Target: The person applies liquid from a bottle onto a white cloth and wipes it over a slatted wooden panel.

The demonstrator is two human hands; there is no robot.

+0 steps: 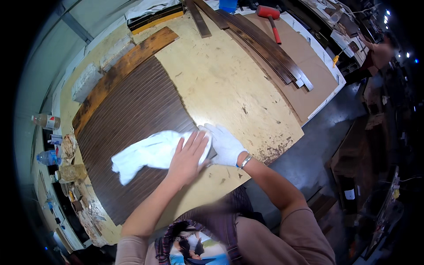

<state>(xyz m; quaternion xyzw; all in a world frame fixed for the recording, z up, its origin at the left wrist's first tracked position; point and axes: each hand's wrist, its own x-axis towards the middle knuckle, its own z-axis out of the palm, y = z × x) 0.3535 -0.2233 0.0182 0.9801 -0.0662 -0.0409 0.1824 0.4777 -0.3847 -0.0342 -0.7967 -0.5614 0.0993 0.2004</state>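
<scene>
White cloth [148,154], a bit blurred, lies across the dark ribbed wood panel [128,110] on the L part of the tabletop [221,75], w/ the person's bare L hand [190,157] flat on its R end, grip open, fingers straight. Gloved R hand [225,148] is at the panel's R edge, just beside the cloth; from where I stand can't tell if its grip's closed on anything. Red mallet [268,12] & dark wood strips [267,49] lie far R.
</scene>
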